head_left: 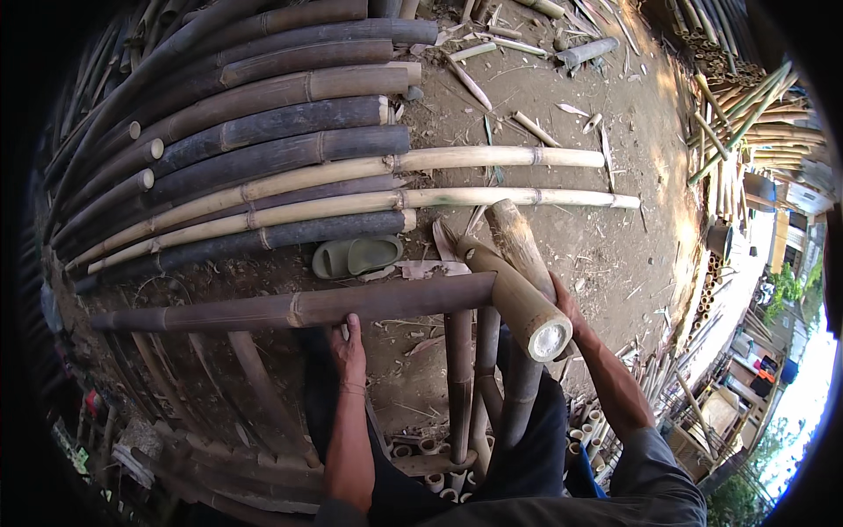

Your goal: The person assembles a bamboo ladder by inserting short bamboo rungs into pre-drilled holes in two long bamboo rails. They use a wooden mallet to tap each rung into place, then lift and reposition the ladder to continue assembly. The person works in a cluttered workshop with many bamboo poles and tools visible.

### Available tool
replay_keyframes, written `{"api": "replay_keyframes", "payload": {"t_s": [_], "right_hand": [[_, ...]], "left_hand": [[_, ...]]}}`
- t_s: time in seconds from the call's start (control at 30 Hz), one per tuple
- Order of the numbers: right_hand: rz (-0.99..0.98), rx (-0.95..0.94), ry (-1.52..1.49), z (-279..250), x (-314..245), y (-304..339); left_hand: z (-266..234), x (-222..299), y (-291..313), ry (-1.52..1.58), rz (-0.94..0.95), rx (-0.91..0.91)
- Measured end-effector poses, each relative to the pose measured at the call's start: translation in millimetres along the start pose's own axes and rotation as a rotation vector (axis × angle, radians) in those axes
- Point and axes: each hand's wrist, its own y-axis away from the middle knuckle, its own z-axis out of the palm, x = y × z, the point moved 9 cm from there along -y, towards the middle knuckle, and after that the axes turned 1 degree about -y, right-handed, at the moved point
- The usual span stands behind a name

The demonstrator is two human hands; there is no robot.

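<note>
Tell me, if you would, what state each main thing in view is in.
Dark pole, roughly level, right end at the thick bamboo piece.
Thick bamboo piece, near end closed.
Short log, partly hidden.
Green slipper, empty, sole down.
Pale poles, lying apart.
Left hand, thumb against the dark pole, other fingers hidden.
Right hand, by the short log, fingers mostly hidden.

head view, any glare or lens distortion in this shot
Head view: sky at the right edge is blown out white; long pale bamboo poles bow toward the rim; picture corners fall to black; dark pole by the left hand is shaded but fairly sharp.
</note>
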Motion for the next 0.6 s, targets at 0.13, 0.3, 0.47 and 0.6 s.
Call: {"api": "replay_keyframes", "payload": {"t_s": [0.13, 0.3, 0.47, 0.6], "right_hand": [[0.138, 0.125, -0.273, -11, 14, -13], [0.003, -0.075, 0.086, 21, 16, -25], [-0.190, -0.098, 0.731, -25, -33, -87], [-0.446, -0.034, 0.929, 6, -53, -140]], "left_hand": [[2, 0, 2, 0.005, -0.037, -0.005], [0, 10, 1, -0.113, -0.079, 0.003], [12, 34, -2, -0.026, -0.034, -0.029], [7, 45, 6, -0.159, -0.004, 0.204]]}}
